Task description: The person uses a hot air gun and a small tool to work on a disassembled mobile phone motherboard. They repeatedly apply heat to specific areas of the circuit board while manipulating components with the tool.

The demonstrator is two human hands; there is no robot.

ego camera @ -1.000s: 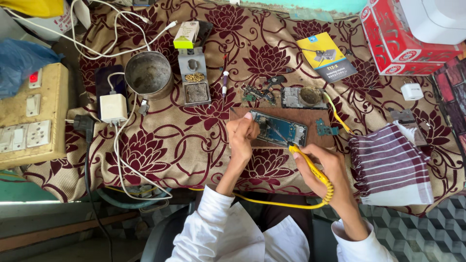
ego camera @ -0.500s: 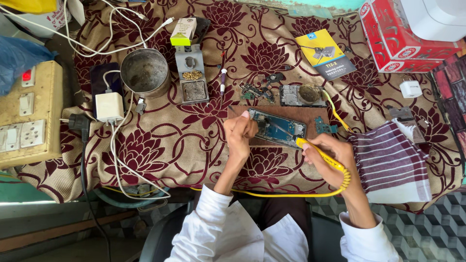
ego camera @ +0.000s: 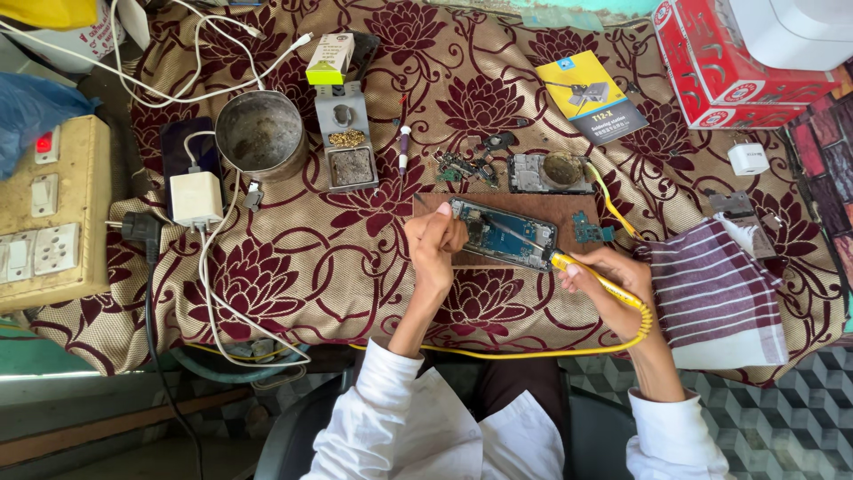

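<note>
My left hand (ego camera: 435, 244) is down on the near-left end of the opened phone (ego camera: 502, 233), fingers curled and pressing it flat on the brown work board (ego camera: 569, 209); whether anything small is pinched between them, I cannot tell. My right hand (ego camera: 613, 280) is wrapped in a pen grip round the yellow soldering iron (ego camera: 593, 277), its thin tip slanting up and left onto the phone's blue circuit board. The iron's yellow cable (ego camera: 533, 352) loops back under my wrists. So the phone is already stripped: the back is off, and loose parts (ego camera: 466, 166) and another bare frame (ego camera: 551, 172) lie just beyond the board. I judge we're mid-repair, with soldering under way and all reassembly yet to do. The tip-cleaning stand (ego camera: 348, 142) waits to the upper left.
</note>
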